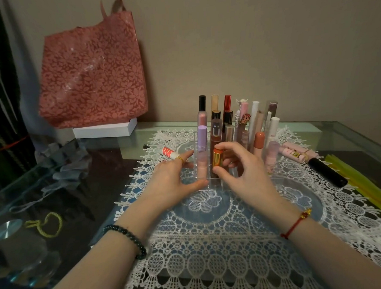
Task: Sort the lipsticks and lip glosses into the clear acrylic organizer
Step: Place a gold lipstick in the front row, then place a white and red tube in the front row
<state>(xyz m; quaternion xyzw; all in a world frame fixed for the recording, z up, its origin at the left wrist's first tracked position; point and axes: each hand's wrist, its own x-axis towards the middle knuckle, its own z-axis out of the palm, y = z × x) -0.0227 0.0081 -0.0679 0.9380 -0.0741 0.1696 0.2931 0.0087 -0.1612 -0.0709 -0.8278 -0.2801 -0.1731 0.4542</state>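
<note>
The clear acrylic organizer stands on a white lace mat, with several lipsticks and glosses upright in its slots. My right hand pinches a gold lipstick with an orange top that stands in a front slot. My left hand rests against the organizer's left front corner, thumb on its base, fingers straight along its side. A red-and-white striped tube lies on the mat just left of the organizer. To the right lie pink tubes and a black tube.
The lace mat covers a glass table. A pink floral bag leans on the wall above a white box at the back left. Grey cloth, a green cord and a round metal lid lie left. Yellow sticks lie right.
</note>
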